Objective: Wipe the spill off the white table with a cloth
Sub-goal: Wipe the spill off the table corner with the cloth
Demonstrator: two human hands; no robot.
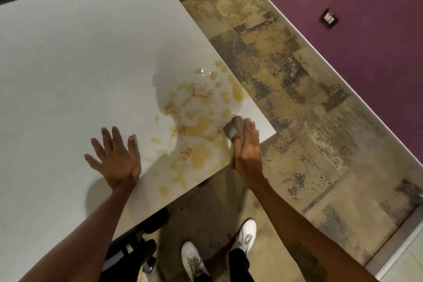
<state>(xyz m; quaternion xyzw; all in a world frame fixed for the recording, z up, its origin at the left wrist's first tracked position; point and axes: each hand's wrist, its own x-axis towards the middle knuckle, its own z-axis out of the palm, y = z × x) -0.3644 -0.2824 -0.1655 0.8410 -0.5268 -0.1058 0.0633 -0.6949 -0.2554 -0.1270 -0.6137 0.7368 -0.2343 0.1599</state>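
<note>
1. The white tabletop (68,64) fills the view ahead of and to the left of both your hands; its corner sits just beyond your right hand.
2. The mottled tan and grey floor (286,75) spreads to the right of your right hand and runs up to a purple wall (366,30) with a small socket plate (329,19) well beyond it.
3. Your two bare forearms reach forward from the bottom of the view, one on each side of the tabletop's near edge.
4. The spill (199,126), yellowish puddles flecked with reddish specks, lies between your hands and extends beyond them toward the far edge of the tabletop.
5. Your left hand (114,158) lies palm down on the tabletop, fingers spread apart and gripping nothing, just left of the nearest puddles.
6. Your right hand (248,146) is at the tabletop's near edge, fingers together and pressed over the cloth.
7. The cloth (234,129), brownish-grey and bunched, sticks out from under your right fingertips at the right margin of the spill; it is motion-blurred.
8. Your white shoes (246,234) stand on the floor below your right hand.
</note>
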